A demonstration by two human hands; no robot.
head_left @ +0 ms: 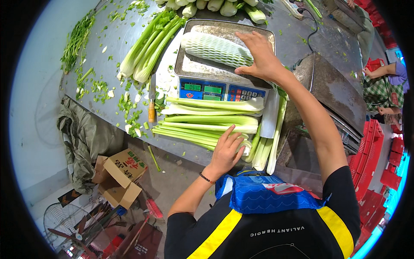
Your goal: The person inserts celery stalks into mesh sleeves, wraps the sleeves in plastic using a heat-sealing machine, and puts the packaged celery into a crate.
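Half-bent, left hand [225, 149] lies over celery [207, 120]; right hand [264, 57] spreads wide.

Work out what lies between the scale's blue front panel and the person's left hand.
In the head view, pale green celery stalks lie crosswise between the blue front panel and the left hand.

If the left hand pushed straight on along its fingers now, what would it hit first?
Most likely the celery stalks: the left hand has its fingertips on or just over them. Depth is unclear; if it passed above, the scale's front panel lies beyond.
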